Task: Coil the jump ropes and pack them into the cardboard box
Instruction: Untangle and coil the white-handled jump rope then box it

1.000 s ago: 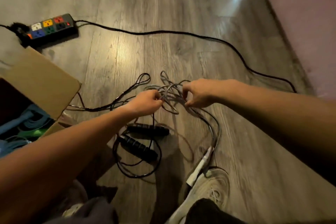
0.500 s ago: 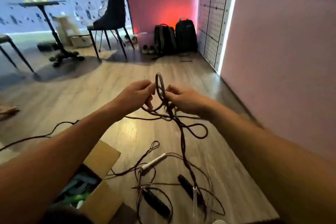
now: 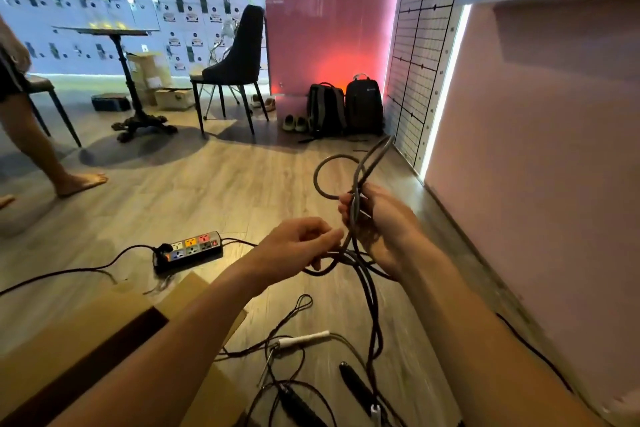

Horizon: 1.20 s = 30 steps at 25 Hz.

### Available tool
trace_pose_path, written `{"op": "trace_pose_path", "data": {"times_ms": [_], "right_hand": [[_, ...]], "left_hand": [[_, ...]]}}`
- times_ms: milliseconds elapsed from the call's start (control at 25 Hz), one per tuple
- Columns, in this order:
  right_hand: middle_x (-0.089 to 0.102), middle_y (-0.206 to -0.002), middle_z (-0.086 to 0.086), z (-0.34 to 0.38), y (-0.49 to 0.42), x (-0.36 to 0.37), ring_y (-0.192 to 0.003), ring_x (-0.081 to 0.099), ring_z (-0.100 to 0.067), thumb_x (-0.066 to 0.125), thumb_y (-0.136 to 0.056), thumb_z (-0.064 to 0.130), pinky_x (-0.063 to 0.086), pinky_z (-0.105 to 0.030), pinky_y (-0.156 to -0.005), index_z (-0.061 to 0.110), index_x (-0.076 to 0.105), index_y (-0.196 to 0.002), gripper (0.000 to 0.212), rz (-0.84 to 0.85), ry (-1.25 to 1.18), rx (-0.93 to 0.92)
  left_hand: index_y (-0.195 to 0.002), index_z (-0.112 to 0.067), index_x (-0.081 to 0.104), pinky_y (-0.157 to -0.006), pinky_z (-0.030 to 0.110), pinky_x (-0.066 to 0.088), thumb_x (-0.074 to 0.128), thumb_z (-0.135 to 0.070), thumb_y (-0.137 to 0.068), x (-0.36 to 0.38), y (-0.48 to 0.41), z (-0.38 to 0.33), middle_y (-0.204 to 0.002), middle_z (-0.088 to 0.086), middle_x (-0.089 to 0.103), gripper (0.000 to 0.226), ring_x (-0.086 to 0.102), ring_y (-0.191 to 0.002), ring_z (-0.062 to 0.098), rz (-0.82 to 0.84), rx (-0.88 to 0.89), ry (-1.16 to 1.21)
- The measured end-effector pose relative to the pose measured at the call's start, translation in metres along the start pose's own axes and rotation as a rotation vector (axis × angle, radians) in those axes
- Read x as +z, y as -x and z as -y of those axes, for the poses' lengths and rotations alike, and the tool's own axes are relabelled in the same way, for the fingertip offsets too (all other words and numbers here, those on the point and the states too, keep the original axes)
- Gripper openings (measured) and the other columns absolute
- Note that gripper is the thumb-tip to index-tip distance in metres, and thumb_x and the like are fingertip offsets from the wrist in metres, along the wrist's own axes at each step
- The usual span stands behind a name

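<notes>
A grey jump rope (image 3: 325, 163) hangs tangled in the air between my hands, its loops standing up above my right hand (image 3: 377, 222), which grips the bunched strands. My left hand (image 3: 298, 243) pinches a strand just left of that. The rope trails down to the floor, where a white handle (image 3: 304, 339) lies. Two black handles (image 3: 356, 388) (image 3: 298, 407) of another rope lie near the bottom edge among thin black loops. The cardboard box (image 3: 86, 333) sits at the lower left, partly hidden by my left forearm.
A power strip (image 3: 188, 251) with a black cord lies on the wooden floor left of my hands. A pink wall (image 3: 536, 184) runs close on the right. Further back stand a chair (image 3: 239, 69), a pedestal table (image 3: 117, 45), two backpacks (image 3: 346, 107) and another person's bare leg (image 3: 45, 149).
My hands lifted the grey rope off the floor and the view rose from the floor to the room. The upright loop is now taller and sits over my right hand.
</notes>
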State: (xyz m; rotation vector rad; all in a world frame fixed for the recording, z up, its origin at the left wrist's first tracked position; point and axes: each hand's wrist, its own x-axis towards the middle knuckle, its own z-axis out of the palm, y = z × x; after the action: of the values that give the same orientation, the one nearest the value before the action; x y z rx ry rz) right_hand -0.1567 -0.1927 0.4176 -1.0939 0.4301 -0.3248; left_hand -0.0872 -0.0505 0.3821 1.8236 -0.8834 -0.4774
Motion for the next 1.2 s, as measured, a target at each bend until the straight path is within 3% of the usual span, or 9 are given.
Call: {"op": "trace_pose_path", "data": {"times_ms": [120, 240, 360, 480, 640, 760, 880, 1000, 1200], "right_hand": [[0.071, -0.109, -0.005, -0.004, -0.012, -0.004, -0.102, 0.065, -0.022, 0.039, -0.101, 0.054, 0.051, -0.038, -0.089, 0.022, 0.064, -0.113, 0.043, 0.07, 0.421, -0.041], [0.066, -0.115, 0.003, -0.013, -0.014, -0.01, -0.1, 0.065, -0.015, 0.042, -0.085, 0.074, 0.049, -0.038, -0.094, 0.028, 0.061, -0.124, 0.063, 0.279, 0.903, 0.044], [0.072, -0.097, -0.006, -0.016, -0.016, -0.009, -0.082, 0.073, -0.02, 0.056, -0.095, 0.045, 0.059, -0.032, -0.077, 0.023, 0.058, -0.124, 0.036, 0.407, 0.737, 0.069], [0.068, -0.076, -0.007, -0.015, -0.024, -0.003, -0.065, 0.064, -0.017, 0.054, -0.101, 0.023, 0.056, -0.027, -0.062, 0.015, 0.061, -0.122, 0.024, 0.295, 0.53, -0.037], [0.072, -0.086, -0.014, -0.015, -0.027, 0.001, -0.072, 0.069, -0.02, 0.051, -0.102, 0.01, 0.06, -0.031, -0.07, 0.011, 0.059, -0.125, 0.025, 0.247, 0.272, -0.026], [0.074, -0.103, -0.019, -0.014, -0.023, 0.001, -0.091, 0.074, -0.028, 0.05, -0.1, 0.002, 0.061, -0.035, -0.076, 0.015, 0.055, -0.126, 0.03, 0.303, 0.184, -0.01], [0.072, -0.11, -0.022, -0.013, -0.024, -0.001, -0.097, 0.074, -0.032, 0.056, -0.096, -0.003, 0.062, -0.039, -0.077, 0.015, 0.053, -0.127, 0.036, 0.278, 0.141, -0.076], [0.073, -0.1, -0.02, -0.014, -0.024, -0.003, -0.088, 0.076, -0.025, 0.06, -0.094, 0.0, 0.062, -0.037, -0.073, 0.014, 0.054, -0.121, 0.03, 0.132, 0.351, -0.256], [0.059, -0.097, -0.001, 0.001, -0.031, -0.018, -0.078, 0.057, -0.013, 0.044, -0.102, 0.005, 0.052, -0.027, -0.067, 0.024, 0.051, -0.123, 0.029, -0.004, 0.639, -0.394]], "left_hand": [[-0.092, -0.017, 0.07, -0.057, 0.015, 0.043, 0.058, -0.029, -0.098, -0.018, -0.006, -0.001, -0.067, -0.013, 0.062, 0.018, 0.052, -0.059, -0.002, -0.174, 0.081, 0.033], [-0.096, -0.014, 0.069, -0.048, 0.017, 0.035, 0.054, -0.03, -0.1, -0.04, -0.014, 0.007, -0.054, -0.017, 0.054, 0.022, 0.041, -0.051, 0.002, -0.406, 0.042, 0.239], [-0.101, -0.014, 0.07, -0.049, 0.023, 0.032, 0.055, -0.034, -0.099, -0.055, -0.021, 0.018, -0.061, -0.012, 0.048, 0.026, 0.037, -0.057, 0.009, -0.583, -0.042, 0.362], [-0.102, -0.016, 0.068, -0.057, 0.025, 0.041, 0.056, -0.035, -0.099, -0.059, -0.029, 0.03, -0.081, -0.003, 0.057, 0.022, 0.05, -0.072, 0.014, -0.683, -0.121, 0.315], [-0.111, -0.027, 0.062, -0.085, 0.035, 0.048, 0.068, -0.039, -0.089, -0.059, -0.031, 0.04, -0.116, 0.006, 0.048, 0.025, 0.049, -0.11, 0.024, -0.732, -0.168, -0.281], [-0.091, -0.021, 0.069, -0.063, 0.016, 0.042, 0.068, -0.039, -0.09, -0.044, -0.026, 0.02, -0.08, -0.005, 0.063, 0.018, 0.06, -0.073, 0.004, -0.493, 0.032, -0.232], [-0.105, -0.022, 0.072, -0.06, 0.02, 0.054, 0.072, -0.038, -0.086, -0.023, -0.02, 0.003, -0.075, -0.005, 0.073, 0.025, 0.069, -0.068, 0.007, -0.084, 0.134, -0.11], [-0.107, -0.014, 0.072, -0.066, 0.032, 0.061, 0.075, -0.024, -0.085, -0.014, -0.025, 0.006, -0.078, 0.0, 0.076, 0.024, 0.074, -0.071, 0.012, -0.134, 0.171, -0.166], [-0.106, -0.007, 0.072, -0.07, 0.028, 0.058, 0.065, -0.007, -0.092, -0.029, -0.033, 0.012, -0.083, 0.005, 0.075, 0.015, 0.073, -0.074, 0.016, -0.216, 0.006, -0.02]]}}
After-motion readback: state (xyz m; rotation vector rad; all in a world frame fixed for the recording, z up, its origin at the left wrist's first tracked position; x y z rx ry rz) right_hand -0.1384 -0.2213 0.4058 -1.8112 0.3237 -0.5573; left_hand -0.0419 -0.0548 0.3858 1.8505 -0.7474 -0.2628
